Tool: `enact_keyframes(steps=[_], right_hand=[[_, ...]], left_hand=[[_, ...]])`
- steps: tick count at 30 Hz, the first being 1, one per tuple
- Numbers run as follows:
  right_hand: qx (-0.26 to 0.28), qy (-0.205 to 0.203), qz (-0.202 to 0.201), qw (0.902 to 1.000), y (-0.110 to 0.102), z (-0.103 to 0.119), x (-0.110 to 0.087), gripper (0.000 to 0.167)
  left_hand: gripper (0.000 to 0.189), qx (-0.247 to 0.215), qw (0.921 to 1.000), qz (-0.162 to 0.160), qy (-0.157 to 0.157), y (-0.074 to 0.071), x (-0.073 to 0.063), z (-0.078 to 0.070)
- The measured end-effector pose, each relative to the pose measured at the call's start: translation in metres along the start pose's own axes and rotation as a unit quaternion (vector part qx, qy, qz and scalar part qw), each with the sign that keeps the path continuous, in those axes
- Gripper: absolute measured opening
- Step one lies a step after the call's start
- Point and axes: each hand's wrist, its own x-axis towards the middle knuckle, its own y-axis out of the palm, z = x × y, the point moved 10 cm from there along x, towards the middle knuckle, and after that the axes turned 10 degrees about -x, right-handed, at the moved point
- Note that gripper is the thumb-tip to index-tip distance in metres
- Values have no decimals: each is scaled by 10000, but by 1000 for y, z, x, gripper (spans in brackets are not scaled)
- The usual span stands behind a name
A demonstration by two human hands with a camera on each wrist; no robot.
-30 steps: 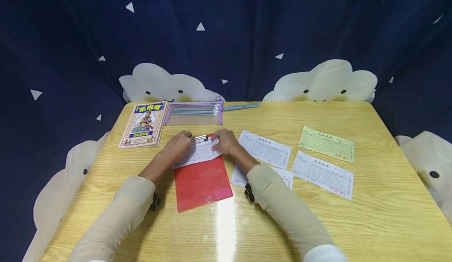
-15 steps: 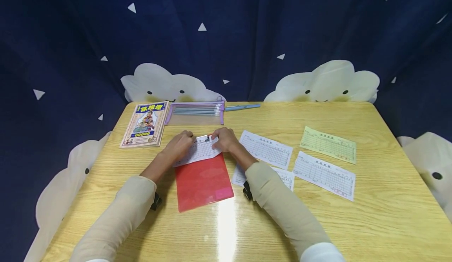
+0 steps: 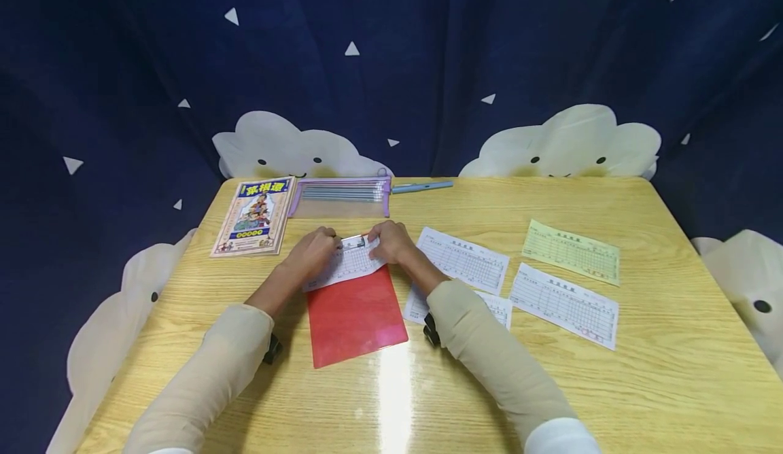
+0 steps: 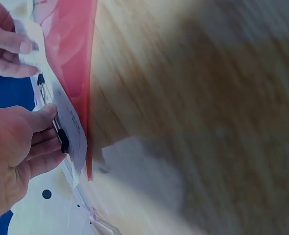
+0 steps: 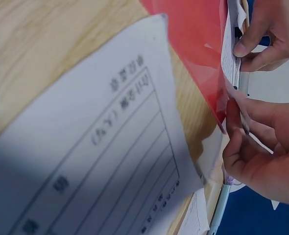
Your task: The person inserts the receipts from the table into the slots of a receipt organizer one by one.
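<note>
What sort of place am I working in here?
Likely an indoor desk-work spot, perhaps a curtained-off corner, though the rest of the room is out of view. What shows it: printed forms, a red clipboard and the cloud-print curtain behind them.

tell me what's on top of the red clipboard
Over the upper part of the red clipboard is a white printed form, with a metal clip at the top. Whether another sheet lies beneath the form can't be seen; it is covered.

The person wears beige sleeves point(image 3: 504, 365), with white fabric point(image 3: 561, 436) at five o'clock, and small black wrist pieces point(image 3: 431, 332).
</note>
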Motion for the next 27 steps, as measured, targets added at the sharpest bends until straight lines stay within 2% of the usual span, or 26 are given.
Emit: enact_keyframes(steps=[7, 10, 18, 23, 27], right_hand=[[-358, -156, 117, 9992, -8, -4, -8, 27], [-317, -211, 107, 9992, -16, -10, -14, 27], [155, -484, 101, 9987, -38, -35, -39, 30], [329, -668, 12, 9972, -51, -56, -58, 34], [344, -634, -88, 9974, -60, -76, -71, 35]], left_hand=[[4, -707, 9972, -44, -255, -2, 4, 11], [3, -915, 9950, -45, -392, -4, 4, 14], [9, -1163, 9906, 47, -723, -3, 4, 24], [12, -1166, 9906, 24, -718, -4, 4, 25], [15, -1182, 9904, 39, -720, -4, 4, 25]])
